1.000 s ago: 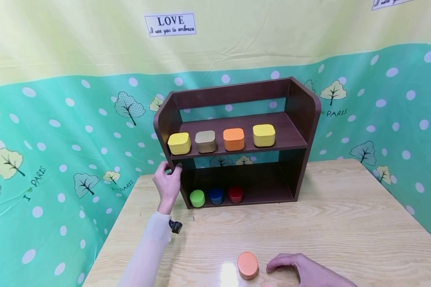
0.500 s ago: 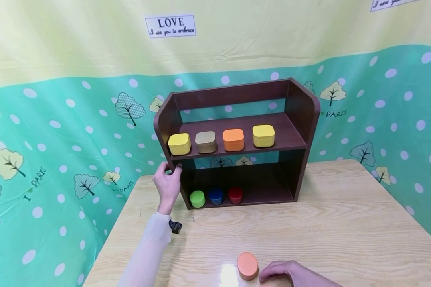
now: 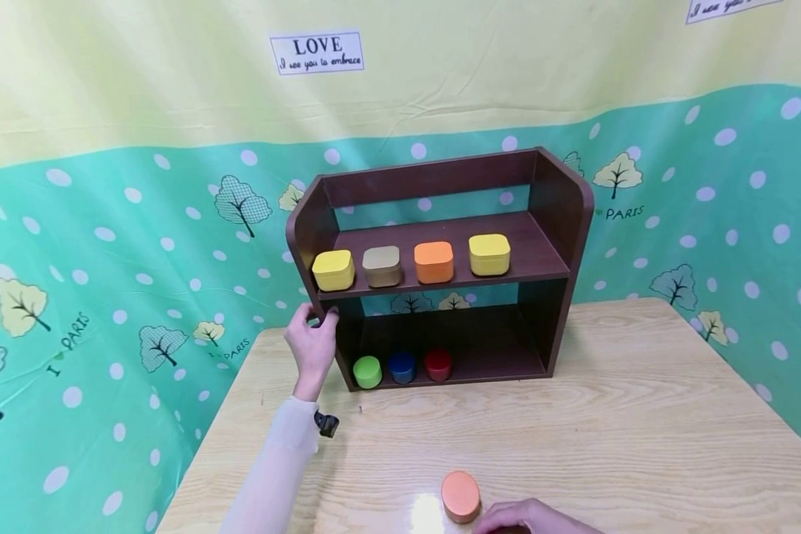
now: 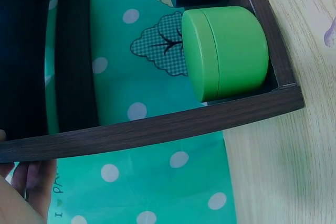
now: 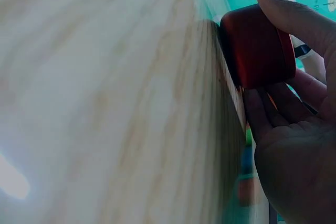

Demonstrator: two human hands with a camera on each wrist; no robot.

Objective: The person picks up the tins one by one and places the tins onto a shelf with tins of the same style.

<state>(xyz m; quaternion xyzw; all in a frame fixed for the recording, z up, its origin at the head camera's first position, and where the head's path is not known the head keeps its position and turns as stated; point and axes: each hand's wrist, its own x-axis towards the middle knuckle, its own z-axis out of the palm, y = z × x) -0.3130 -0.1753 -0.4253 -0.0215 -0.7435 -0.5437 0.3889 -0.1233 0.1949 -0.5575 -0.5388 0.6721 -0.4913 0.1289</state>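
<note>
My left hand [image 3: 312,343] grips the left side panel of a dark brown two-tier shelf [image 3: 440,288]. In the left wrist view its fingers reach round the panel's edge. Low in the head view, my right hand [image 3: 532,516] is beside a round orange-pink tin [image 3: 460,495] standing on the table. The right wrist view shows a dark red tin [image 5: 257,48] between the thumb and fingers of that hand, close to the tabletop. On the lower shelf are round tins: green [image 3: 367,371], blue [image 3: 402,367] and red [image 3: 437,364].
Along the upper shelf's front edge sit square-cornered tins: yellow [image 3: 334,270], grey-brown [image 3: 382,266], orange [image 3: 434,262] and another yellow one [image 3: 489,254]. The shelf stands at the back of the wooden table [image 3: 614,415], before a dotted teal cloth [image 3: 107,297].
My right hand has moved left and down towards the front, closer to the orange-pink tin. My left hand stays on the shelf's side panel.
</note>
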